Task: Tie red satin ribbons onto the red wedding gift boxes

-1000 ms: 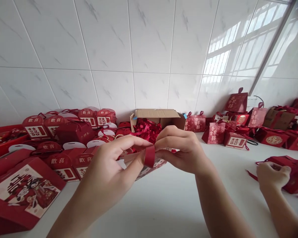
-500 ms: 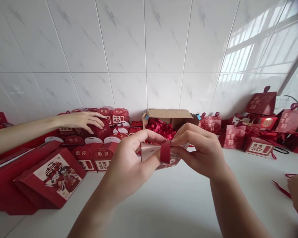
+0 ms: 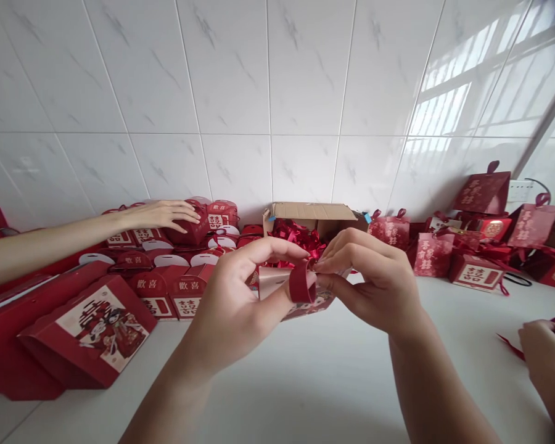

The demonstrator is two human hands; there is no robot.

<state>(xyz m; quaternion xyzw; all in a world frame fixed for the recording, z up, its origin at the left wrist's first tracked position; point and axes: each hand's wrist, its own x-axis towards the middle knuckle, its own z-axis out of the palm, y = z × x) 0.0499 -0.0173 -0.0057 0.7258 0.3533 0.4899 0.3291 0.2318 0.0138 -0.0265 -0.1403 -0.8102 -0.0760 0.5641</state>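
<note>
A red strap [image 3: 298, 287] bends into a rounded loop at the top of a small printed gift box [image 3: 271, 281], mostly hidden by my hands. My left hand [image 3: 252, 302] is closed on the strap, its thumb against the loop and its index finger curved over the top. From the other side, my right hand [image 3: 367, 280] pinches the strap's end between thumb and fingertips, close to the box's top edge. Just behind both hands, an open cardboard box [image 3: 314, 211] holds shiny red ribbon bows [image 3: 296, 237].
Rows of red gift boxes [image 3: 192, 293] fill the back left, with a larger illustrated box [image 3: 111, 330] in front. A co-worker's hand [image 3: 173, 214] rests on a dark red box there. More red boxes [image 3: 476, 271] stand right; another hand [image 3: 543, 351] holds something red.
The strap has curled from a flat upright band into a rounder loop. The co-worker's hand at left has moved slightly right. The hand at the right edge shows more fully.
</note>
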